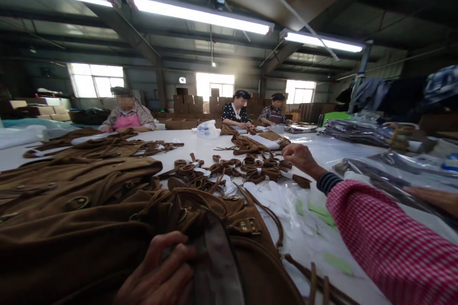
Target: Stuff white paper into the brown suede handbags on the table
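Observation:
A brown cloth bag point(257, 257) with brass-coloured fittings lies before me, its grey lining point(218, 257) showing at the opening. My left hand point(157, 267) is closed on the edge of this bag beside the lining, fingers curled and their tips partly hidden. Out over the table, my right hand point(300, 157) in a pink checked sleeve has its fingers bent into a fist; whatever they hold is hidden. Just left of it lie several rolled brown straps point(263, 167) with white bands, and beyond them a stack of brown straps point(250, 144).
More brown bags point(71, 181) are heaped at left. Clear plastic bags point(286, 209) cover the table at right, near packed goods point(358, 131). Another person's hand point(432, 198) enters at the right edge. Several co-workers sit along the far side, cartons point(188, 105) behind them.

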Demonstrator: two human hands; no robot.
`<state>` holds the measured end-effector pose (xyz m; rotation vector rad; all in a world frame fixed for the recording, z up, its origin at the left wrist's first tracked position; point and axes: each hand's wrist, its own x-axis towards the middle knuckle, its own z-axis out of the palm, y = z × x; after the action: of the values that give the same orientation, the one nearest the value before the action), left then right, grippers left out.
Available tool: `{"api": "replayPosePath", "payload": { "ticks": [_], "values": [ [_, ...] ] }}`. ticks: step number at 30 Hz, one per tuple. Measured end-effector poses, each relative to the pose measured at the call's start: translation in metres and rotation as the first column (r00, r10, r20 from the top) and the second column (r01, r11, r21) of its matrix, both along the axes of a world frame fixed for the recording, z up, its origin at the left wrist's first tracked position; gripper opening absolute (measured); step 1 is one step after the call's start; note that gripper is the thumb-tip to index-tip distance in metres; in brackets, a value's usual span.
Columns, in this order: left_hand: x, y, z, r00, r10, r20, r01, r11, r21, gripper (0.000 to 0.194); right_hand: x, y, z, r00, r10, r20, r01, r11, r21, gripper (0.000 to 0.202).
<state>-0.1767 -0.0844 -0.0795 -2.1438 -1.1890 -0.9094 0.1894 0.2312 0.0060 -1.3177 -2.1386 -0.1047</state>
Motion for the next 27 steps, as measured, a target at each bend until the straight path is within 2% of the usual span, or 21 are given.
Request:
{"api": "replayPosePath", "payload": {
  "ticks": [3,5,6,8,11,13,16,19,20,21,22,24,26,27],
  "values": [
    [0.014,-0.009,0.014,0.997,0.026,0.066,-0.018,0.993,-0.117,0.021,-0.007,-0.043,0.035,0.981,0.179,-0.078,-0.180,0.984,-0.001,0.010],
    [0.021,-0.013,0.021,0.991,0.045,0.127,-0.020,0.982,-0.188,0.024,-0.013,-0.087,0.048,0.920,0.369,-0.134,-0.372,0.928,-0.002,0.011],
    [0.023,-0.015,0.024,0.988,0.048,0.143,-0.016,0.976,-0.216,0.024,-0.016,-0.112,0.051,0.868,0.471,-0.156,-0.476,0.879,0.005,0.013],
    [0.025,-0.018,0.027,0.989,0.050,0.141,-0.011,0.964,-0.266,0.023,-0.021,-0.164,0.048,0.791,0.591,-0.160,-0.596,0.803,0.021,0.016],
    [0.025,-0.020,0.030,0.990,0.058,0.129,-0.014,0.948,-0.319,0.019,-0.024,-0.234,0.027,0.689,0.699,-0.191,-0.715,0.699,-0.023,0.019],
    [0.025,-0.021,0.031,0.988,0.062,0.139,-0.012,0.942,-0.337,0.018,-0.021,-0.269,0.007,0.638,0.722,-0.267,-0.767,0.628,-0.133,0.019],
    [0.026,-0.021,0.032,0.986,0.054,0.158,0.003,0.940,-0.341,0.018,-0.011,-0.299,-0.012,0.618,0.642,-0.454,-0.786,0.496,-0.370,0.015],
    [0.026,-0.020,0.031,0.985,0.044,0.166,0.015,0.941,-0.338,0.017,0.002,-0.302,-0.010,0.600,0.541,-0.590,-0.792,0.294,-0.535,0.008],
    [0.026,-0.020,0.031,0.985,0.043,0.165,0.015,0.941,-0.338,0.017,0.004,-0.298,-0.006,0.597,0.506,-0.623,-0.794,0.258,-0.551,0.007],
    [0.026,-0.019,0.031,0.986,0.041,0.164,0.017,0.941,-0.338,0.016,0.005,-0.291,-0.001,0.596,0.467,-0.653,-0.798,0.254,-0.546,0.008],
    [0.025,-0.019,0.031,0.985,0.041,0.165,0.018,0.941,-0.338,0.015,0.006,-0.282,0.004,0.599,0.423,-0.680,-0.800,0.290,-0.525,0.010],
    [0.024,-0.019,0.032,0.984,0.046,0.173,0.016,0.940,-0.341,0.015,0.003,-0.260,0.012,0.625,0.342,-0.702,-0.763,0.457,-0.457,0.015],
    [0.022,-0.019,0.033,0.982,0.050,0.183,0.016,0.939,-0.344,0.015,-0.005,-0.236,0.015,0.672,0.325,-0.665,-0.678,0.632,-0.376,0.017],
    [0.021,-0.020,0.034,0.981,0.051,0.189,0.018,0.939,-0.343,0.016,-0.011,-0.225,0.014,0.702,0.338,-0.627,-0.638,0.689,-0.343,0.016]
  ]
}}
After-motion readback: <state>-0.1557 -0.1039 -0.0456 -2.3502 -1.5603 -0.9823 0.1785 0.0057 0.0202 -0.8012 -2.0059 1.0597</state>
